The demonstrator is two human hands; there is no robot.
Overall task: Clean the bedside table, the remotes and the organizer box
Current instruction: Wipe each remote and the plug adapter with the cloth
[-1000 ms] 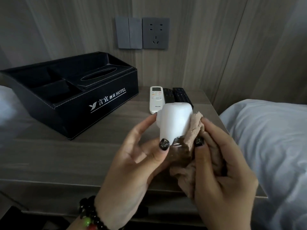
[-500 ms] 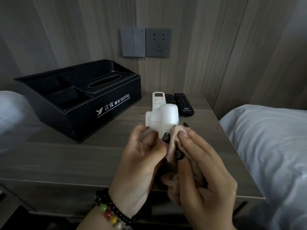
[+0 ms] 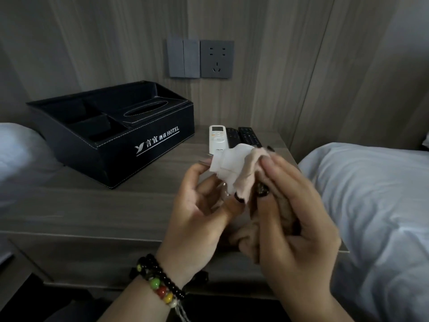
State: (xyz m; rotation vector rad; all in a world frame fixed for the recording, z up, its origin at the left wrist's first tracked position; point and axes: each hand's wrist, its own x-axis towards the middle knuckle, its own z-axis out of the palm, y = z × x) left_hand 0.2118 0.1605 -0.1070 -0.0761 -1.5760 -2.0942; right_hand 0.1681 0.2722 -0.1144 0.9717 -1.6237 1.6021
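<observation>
My left hand [image 3: 199, 212] grips a small bottle with a white cap [image 3: 228, 165] above the front of the bedside table [image 3: 97, 210]. My right hand [image 3: 294, 219] holds a beige cloth [image 3: 249, 173] pressed over the cap's right side. The bottle's clear body is mostly hidden by fingers and cloth. The black organizer box [image 3: 116, 133] with white hotel lettering stands at the table's back left. A white remote [image 3: 217, 139] and two black remotes [image 3: 242, 137] lie side by side behind my hands.
A grey switch and socket plate [image 3: 200, 58] is on the wood-panelled wall. White bedding [image 3: 371, 201] lies right of the table, and another white pillow [image 3: 16, 149] sits at the left edge.
The bottle has turned in my left hand, its cap now tipped sideways. My right hand has brought the cloth up over the cap. The view has pulled back a little.
</observation>
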